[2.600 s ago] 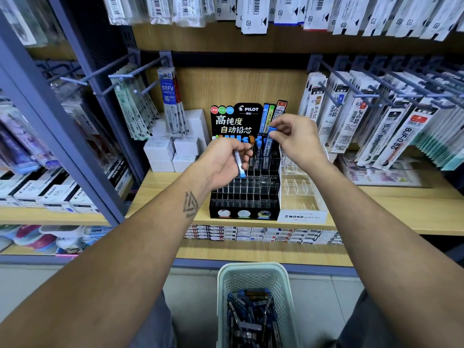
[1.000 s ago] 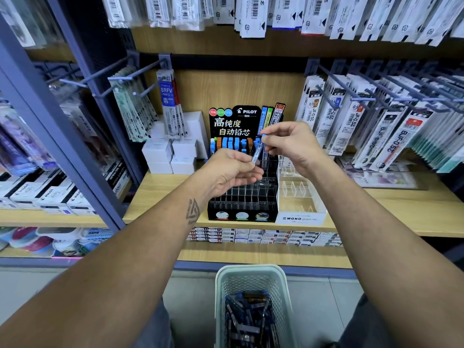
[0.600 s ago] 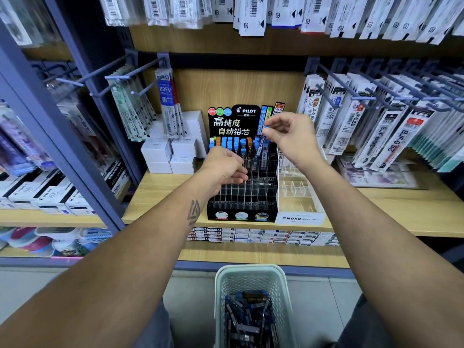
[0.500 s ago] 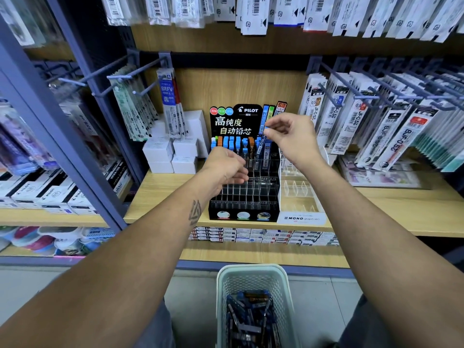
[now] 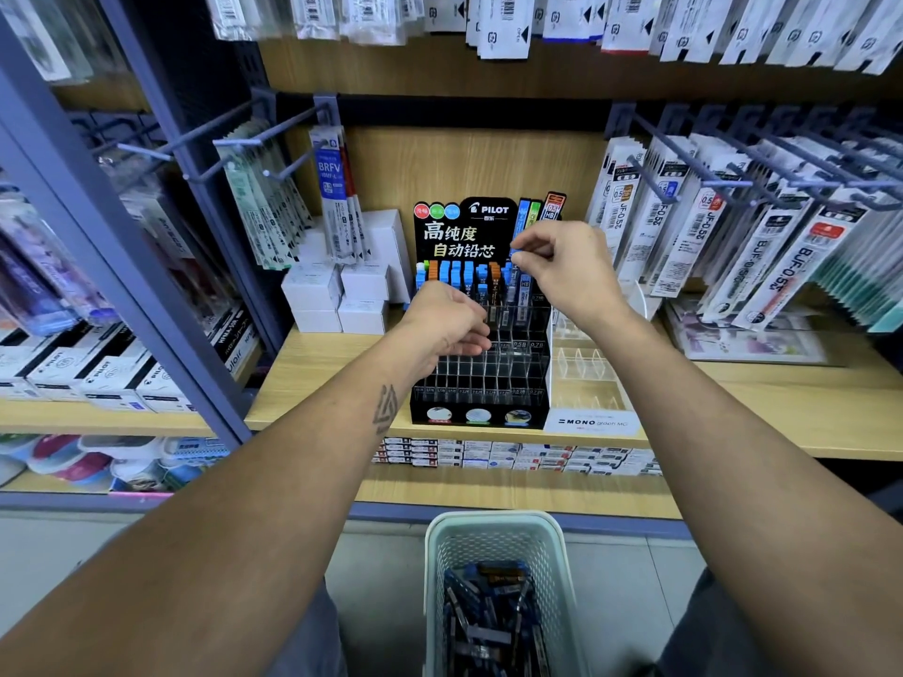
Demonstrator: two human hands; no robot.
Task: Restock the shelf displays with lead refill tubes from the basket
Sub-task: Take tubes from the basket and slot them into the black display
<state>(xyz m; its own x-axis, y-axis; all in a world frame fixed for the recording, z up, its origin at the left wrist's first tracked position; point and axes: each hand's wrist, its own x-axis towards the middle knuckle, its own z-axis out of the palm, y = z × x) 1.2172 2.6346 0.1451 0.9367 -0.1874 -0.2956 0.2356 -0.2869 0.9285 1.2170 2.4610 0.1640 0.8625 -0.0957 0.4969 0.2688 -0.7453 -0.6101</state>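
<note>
A black Pilot display rack (image 5: pixel 481 383) stands on the wooden shelf, its back rows holding blue- and orange-capped lead refill tubes (image 5: pixel 459 273). My right hand (image 5: pixel 562 271) pinches the blue cap of one tube (image 5: pixel 515 250), which stands upright at the rack's back right rows. In front of the rack's middle rows hovers my left hand (image 5: pixel 449 324), fingers loosely curled with nothing visible in them. On the floor below stands a pale green basket (image 5: pixel 493 530) with several dark tubes (image 5: pixel 488 618) in it.
A clear Mono acrylic stand (image 5: pixel 586 378) adjoins the rack on the right. White boxes (image 5: pixel 337 295) are stacked to its left. Refill packs (image 5: pixel 684 222) hang on hooks at both sides and overhead. The rack's front rows are bare.
My right hand took the tube from my left hand and carried it up to the rack's back right rows. My left hand stayed curled before the rack, without a tube.
</note>
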